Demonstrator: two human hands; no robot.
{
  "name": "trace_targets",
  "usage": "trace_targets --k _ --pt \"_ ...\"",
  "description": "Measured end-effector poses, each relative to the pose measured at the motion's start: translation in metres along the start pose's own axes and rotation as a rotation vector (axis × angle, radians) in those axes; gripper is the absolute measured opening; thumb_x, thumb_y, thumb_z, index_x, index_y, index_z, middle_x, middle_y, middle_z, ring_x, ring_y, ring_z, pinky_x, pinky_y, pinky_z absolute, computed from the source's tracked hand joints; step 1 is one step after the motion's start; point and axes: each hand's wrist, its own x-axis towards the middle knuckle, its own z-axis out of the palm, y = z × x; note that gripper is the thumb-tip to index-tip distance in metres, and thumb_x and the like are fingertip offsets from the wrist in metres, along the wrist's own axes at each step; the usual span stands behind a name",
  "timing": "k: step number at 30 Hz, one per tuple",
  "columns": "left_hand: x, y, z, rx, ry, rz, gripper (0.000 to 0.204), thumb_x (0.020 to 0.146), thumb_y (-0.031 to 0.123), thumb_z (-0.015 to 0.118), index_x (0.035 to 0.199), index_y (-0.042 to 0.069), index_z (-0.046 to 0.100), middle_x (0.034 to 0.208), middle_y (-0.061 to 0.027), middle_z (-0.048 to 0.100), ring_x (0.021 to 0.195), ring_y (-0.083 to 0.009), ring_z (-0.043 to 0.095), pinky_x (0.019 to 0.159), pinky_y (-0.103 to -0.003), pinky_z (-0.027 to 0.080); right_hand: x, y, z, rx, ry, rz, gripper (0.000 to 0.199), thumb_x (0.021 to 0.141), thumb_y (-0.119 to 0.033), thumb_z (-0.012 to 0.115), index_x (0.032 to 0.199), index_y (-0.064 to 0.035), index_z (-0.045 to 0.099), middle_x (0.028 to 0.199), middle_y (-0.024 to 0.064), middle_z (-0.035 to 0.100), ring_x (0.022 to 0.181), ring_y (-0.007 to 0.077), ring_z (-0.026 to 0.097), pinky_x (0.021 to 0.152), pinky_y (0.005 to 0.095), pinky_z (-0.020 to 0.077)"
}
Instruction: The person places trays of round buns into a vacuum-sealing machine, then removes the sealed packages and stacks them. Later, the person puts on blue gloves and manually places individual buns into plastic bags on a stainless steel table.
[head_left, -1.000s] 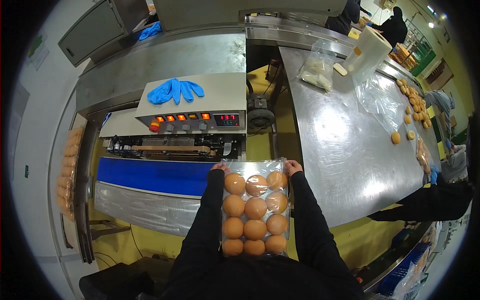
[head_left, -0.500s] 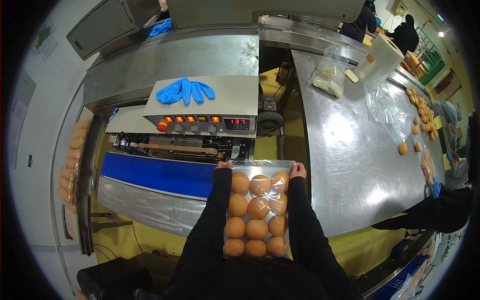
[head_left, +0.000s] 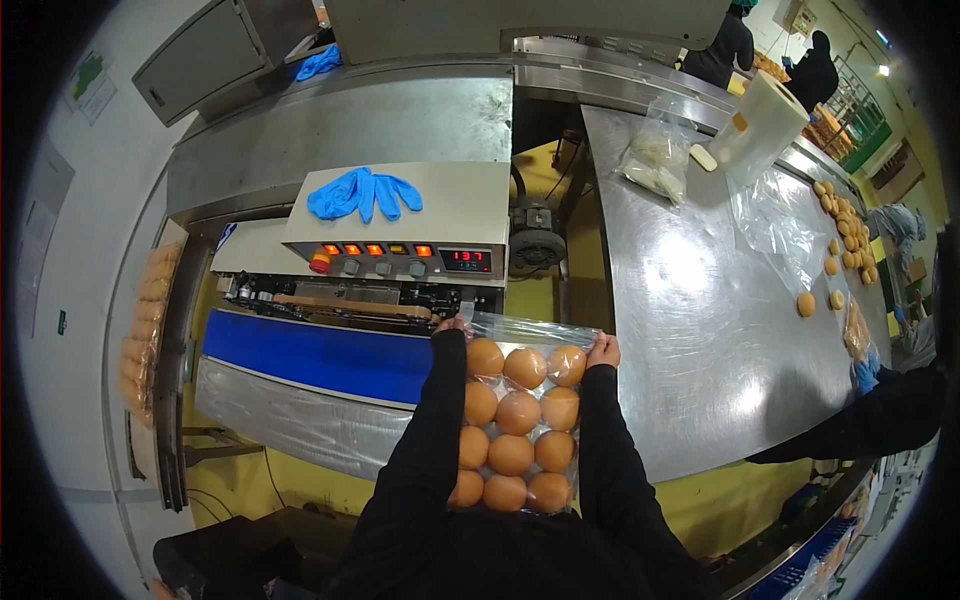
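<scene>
The clear plastic bag (head_left: pixel 535 328) hangs in front of the person's torso, between the blue belt (head_left: pixel 310 350) of the sealing machine (head_left: pixel 400 225) and the steel counter (head_left: pixel 700 330). Inside it lie twelve round brown buns (head_left: pixel 518 412), in four rows of three. The left grip (head_left: pixel 453 324) pinches the upper left corner of the film, and the right grip (head_left: pixel 604 350) pinches the upper right one. Whether the lower end leans on the person's clothing is hard to tell from this angle.

The bag is probably light for its size, limp and rather slippery, with no stiffness apart from what the packed buns lend it. The buns look soft and likely dent under pressure, so the loose film above the top row is the sensible place to take hold, with both corners drawn apart evenly; a squeeze across the rows could crush them or push them out of line.

Half a second ago the bag's top edge ran nearly level. Now it slopes: the left corner stands higher and the right corner lower, and the rows have turned slightly with it. Both corners remain held.
</scene>
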Motion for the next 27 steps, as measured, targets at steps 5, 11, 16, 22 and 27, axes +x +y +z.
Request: trace_targets --k 5,11,16,22,27 --pt "-0.018 -0.006 -0.006 0.039 0.070 0.034 0.020 0.082 0.022 0.053 0.081 0.002 0.053 0.066 -0.0056 0.057 0.058 -0.0108 0.053 0.054 -0.024 0.045 0.006 0.016 0.002 0.162 -0.017 0.101 0.022 0.084 -0.020 0.049 0.071 -0.0037 0.046 0.054 0.0004 0.046 0.041 0.0064 0.040 0.037 0.0208 0.0352" --pt "-0.037 -0.007 -0.006 -0.002 0.098 0.080 0.017 0.080 0.018 0.057 0.085 0.003 0.053 0.071 -0.0048 0.058 0.061 -0.0114 0.053 0.058 -0.025 0.045 0.009 0.017 0.003 0.156 -0.009 0.105 0.022 0.084 -0.021 0.049 0.071 -0.0036 0.046 0.052 0.0000 0.045 0.040 0.0060 0.040 0.036 0.0203 0.0345" --pt "-0.030 -0.011 -0.012 -0.092 0.082 0.079 0.014 0.080 0.015 0.055 0.086 0.003 0.052 0.069 -0.0040 0.057 0.060 -0.0110 0.053 0.056 -0.025 0.045 0.010 0.021 0.007 0.163 -0.005 0.120 0.022 0.084 -0.020 0.049 0.069 -0.0044 0.046 0.051 0.0000 0.045 0.040 0.0063 0.039 0.035 0.0202 0.0335" --pt "-0.021 0.002 -0.032 -0.094 0.080 0.086 0.011 0.080 0.013 0.054 0.084 0.003 0.051 0.066 -0.0031 0.054 0.056 -0.0108 0.051 0.052 -0.024 0.043 0.009 0.019 0.029 0.177 -0.079 0.115 0.022 0.084 -0.020 0.050 0.069 -0.0046 0.045 0.050 0.0005 0.045 0.038 0.0069 0.041 0.035 0.0209 0.0344" --pt "-0.006 0.006 -0.060 -0.255 0.040 0.131 0.009 0.079 0.012 0.055 0.081 0.004 0.051 0.063 -0.0023 0.053 0.055 -0.0103 0.050 0.051 -0.024 0.042 0.002 0.008 0.057 0.150 -0.119 0.121 0.023 0.084 -0.021 0.051 0.069 -0.0048 0.045 0.049 0.0001 0.045 0.038 0.0072 0.042 0.035 0.0215 0.0352"
